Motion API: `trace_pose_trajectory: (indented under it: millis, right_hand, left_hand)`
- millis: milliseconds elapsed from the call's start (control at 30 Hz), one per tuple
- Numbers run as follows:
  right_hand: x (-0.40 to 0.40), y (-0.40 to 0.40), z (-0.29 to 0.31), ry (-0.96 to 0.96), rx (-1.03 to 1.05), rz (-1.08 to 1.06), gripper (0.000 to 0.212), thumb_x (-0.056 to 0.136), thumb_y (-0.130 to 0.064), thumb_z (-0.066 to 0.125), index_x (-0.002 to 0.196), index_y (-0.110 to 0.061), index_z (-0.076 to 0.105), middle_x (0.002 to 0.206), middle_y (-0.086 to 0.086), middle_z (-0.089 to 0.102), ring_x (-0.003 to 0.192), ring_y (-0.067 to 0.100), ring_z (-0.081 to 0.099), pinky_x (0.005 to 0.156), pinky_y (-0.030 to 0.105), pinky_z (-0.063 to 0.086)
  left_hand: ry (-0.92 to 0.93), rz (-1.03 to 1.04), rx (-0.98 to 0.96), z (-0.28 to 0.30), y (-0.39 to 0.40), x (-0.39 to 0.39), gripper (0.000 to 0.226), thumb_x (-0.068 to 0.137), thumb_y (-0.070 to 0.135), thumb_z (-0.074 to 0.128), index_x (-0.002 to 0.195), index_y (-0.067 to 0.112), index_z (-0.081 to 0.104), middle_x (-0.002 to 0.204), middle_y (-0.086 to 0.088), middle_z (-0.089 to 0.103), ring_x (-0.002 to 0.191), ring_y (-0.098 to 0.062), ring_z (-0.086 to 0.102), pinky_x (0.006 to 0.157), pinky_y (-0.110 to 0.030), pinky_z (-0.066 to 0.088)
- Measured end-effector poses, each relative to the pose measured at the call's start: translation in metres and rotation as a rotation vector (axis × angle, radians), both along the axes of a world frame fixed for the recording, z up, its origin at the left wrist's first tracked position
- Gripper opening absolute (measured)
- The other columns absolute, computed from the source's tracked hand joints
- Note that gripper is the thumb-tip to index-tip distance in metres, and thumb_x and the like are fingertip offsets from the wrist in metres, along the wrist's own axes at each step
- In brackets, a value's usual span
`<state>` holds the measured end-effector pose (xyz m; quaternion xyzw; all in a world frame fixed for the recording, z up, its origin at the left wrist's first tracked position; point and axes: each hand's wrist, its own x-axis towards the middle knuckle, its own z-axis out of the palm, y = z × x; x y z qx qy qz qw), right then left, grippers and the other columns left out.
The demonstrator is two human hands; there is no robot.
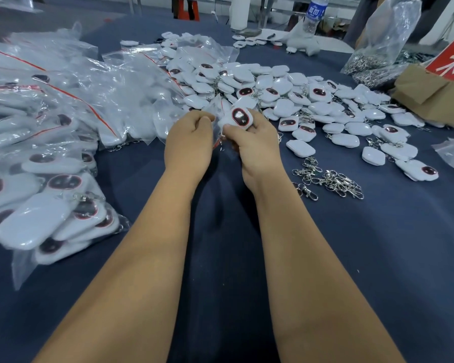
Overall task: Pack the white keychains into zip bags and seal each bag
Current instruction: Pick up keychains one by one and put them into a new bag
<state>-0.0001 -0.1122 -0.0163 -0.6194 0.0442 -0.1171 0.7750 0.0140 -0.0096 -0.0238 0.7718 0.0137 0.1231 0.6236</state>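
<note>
My right hand (254,142) grips a white keychain (241,117) with a dark oval window, held above the table's middle. My left hand (189,138) pinches a small clear zip bag (215,108) right beside it; the bag's lower part is hidden between my hands. A big heap of loose white keychains (286,93) lies just behind and to the right. Filled zip bags (50,106) with red seal strips are piled at the left.
The table wears a dark blue cloth (220,258). Loose metal clasps (330,180) lie right of my right forearm. A cardboard box (430,93) with a red sign, a plastic bag of metal rings (380,43) and a water bottle (313,14) stand at the back right.
</note>
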Motion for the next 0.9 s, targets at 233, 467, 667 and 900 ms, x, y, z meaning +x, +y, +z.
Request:
trace_pose_trajectory:
  millis: [233,467,667,900]
  right_hand:
    - [-0.0008,0.0053,-0.0006,0.005,-0.151,0.062,0.027,0.088,0.012,0.056,0.098,-0.012,0.064,0.091,0.006,0.073,0.09,0.02,0.069,0.089,0.034,0.056]
    - [0.0002,0.0046,-0.0021,0.033,-0.139,0.069,0.026,0.089,0.011,0.056,0.1,-0.012,0.064,0.092,0.007,0.073,0.088,0.021,0.069,0.088,0.034,0.057]
    - [0.0024,0.0025,0.0003,0.032,-0.113,0.058,0.024,0.085,0.01,0.054,0.099,-0.006,0.065,0.069,-0.004,0.068,0.055,0.001,0.061,0.052,0.014,0.046]
    - [0.0059,0.0024,0.0001,0.05,-0.094,0.033,0.017,0.089,-0.007,0.055,0.08,-0.02,0.061,0.076,-0.004,0.066,0.068,0.013,0.06,0.057,0.025,0.046]
  left_hand:
    - [0.016,-0.02,-0.036,0.0042,0.0,-0.0049,0.03,0.078,0.033,0.039,0.08,0.027,0.068,0.071,0.011,0.064,0.077,-0.017,0.059,0.086,-0.054,0.055]
    - [0.027,-0.038,-0.064,0.0041,0.0008,-0.0039,0.032,0.075,0.028,0.04,0.079,0.036,0.071,0.078,0.002,0.071,0.087,-0.029,0.067,0.087,-0.052,0.056]
    - [-0.011,-0.073,-0.056,0.0013,0.0004,-0.0009,0.024,0.077,0.03,0.047,0.077,0.014,0.065,0.068,0.001,0.058,0.069,-0.018,0.051,0.07,-0.043,0.047]
    - [-0.013,-0.068,-0.016,0.0019,-0.0001,-0.0012,0.023,0.073,0.032,0.048,0.071,0.019,0.067,0.058,0.012,0.058,0.061,-0.012,0.052,0.065,-0.035,0.044]
